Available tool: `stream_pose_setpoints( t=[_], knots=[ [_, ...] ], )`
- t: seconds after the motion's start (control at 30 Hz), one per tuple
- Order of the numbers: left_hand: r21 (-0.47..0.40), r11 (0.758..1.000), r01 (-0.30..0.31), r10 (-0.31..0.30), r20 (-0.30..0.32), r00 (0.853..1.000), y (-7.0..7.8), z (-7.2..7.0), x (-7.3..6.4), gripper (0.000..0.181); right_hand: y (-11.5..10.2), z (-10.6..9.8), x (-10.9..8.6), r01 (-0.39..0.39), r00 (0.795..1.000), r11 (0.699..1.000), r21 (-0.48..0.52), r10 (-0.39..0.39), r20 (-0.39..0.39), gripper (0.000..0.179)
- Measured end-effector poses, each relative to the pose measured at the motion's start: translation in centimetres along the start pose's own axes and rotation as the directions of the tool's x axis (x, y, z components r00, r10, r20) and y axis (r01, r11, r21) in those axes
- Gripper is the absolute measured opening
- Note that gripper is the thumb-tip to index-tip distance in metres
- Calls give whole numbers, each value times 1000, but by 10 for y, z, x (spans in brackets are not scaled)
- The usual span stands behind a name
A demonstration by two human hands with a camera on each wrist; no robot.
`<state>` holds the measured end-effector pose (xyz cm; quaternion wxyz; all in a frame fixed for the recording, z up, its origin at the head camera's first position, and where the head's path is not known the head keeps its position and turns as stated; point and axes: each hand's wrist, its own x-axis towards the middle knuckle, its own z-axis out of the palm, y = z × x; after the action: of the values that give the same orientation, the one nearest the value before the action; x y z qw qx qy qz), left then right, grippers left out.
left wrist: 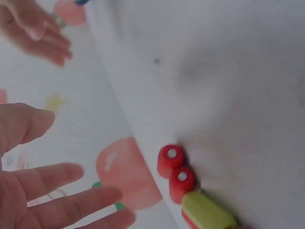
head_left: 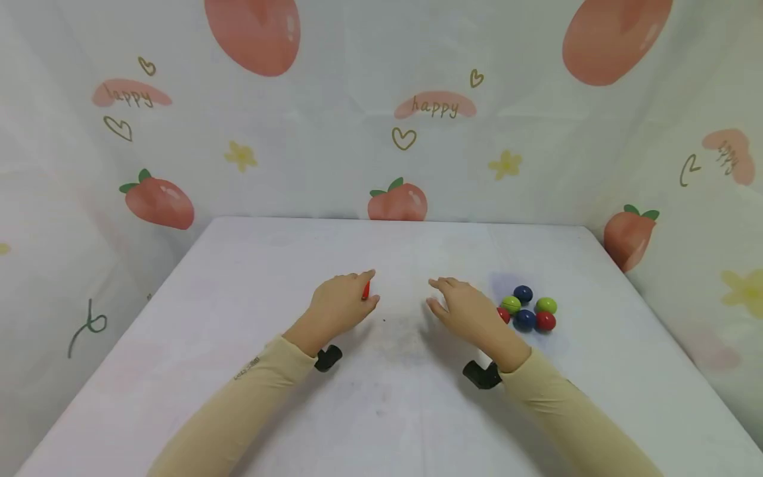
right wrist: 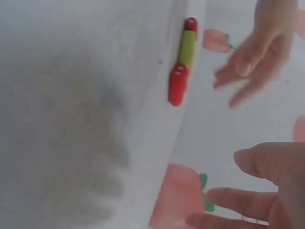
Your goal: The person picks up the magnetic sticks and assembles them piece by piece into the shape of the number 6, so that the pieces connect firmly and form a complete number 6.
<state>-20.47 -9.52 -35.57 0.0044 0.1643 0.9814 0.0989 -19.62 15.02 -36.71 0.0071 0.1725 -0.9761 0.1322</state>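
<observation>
My left hand (head_left: 340,301) hovers over the table with its fingers extended and nothing in its grasp. Just behind its fingers a bit of a red toy (head_left: 366,290) shows, mostly hidden in the head view. From the left wrist, red knobs with pale dots (left wrist: 182,177) appear beside a yellow-green block (left wrist: 207,210). The right wrist view shows the toy's long shape: a yellow-green middle (right wrist: 187,50) between red ends (right wrist: 177,86). My right hand (head_left: 467,311), loosely spread and holding nothing, floats left of a cluster of small shiny egg-shaped balls, one of them blue (head_left: 525,320).
The cluster at the right also has green (head_left: 546,305) and red (head_left: 545,322) balls, one red ball partly behind the right hand. A white cloth covers the table (head_left: 381,411); a curtain printed with peaches (head_left: 398,202) hangs along its back and sides.
</observation>
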Motion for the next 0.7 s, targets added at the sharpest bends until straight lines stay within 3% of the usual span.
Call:
stream_pose_setpoints(
  t=[0.27, 0.5, 0.7],
  knots=[
    [-187, 980, 66, -67, 2, 998, -22, -19, -12, 40, 14, -22, -11, -87, 996, 981, 176, 87, 8, 43],
    [-302, 949, 95, -110, -32, 993, -48, -38, -26, 37, 33, -34, -26, -38, 989, 960, 278, 76, -127, 39],
    [-393, 912, 117, -161, -81, 984, -73, -36, -34, 33, 57, -32, -35, -10, 974, 937, 350, 89, -209, 38]
  ],
)
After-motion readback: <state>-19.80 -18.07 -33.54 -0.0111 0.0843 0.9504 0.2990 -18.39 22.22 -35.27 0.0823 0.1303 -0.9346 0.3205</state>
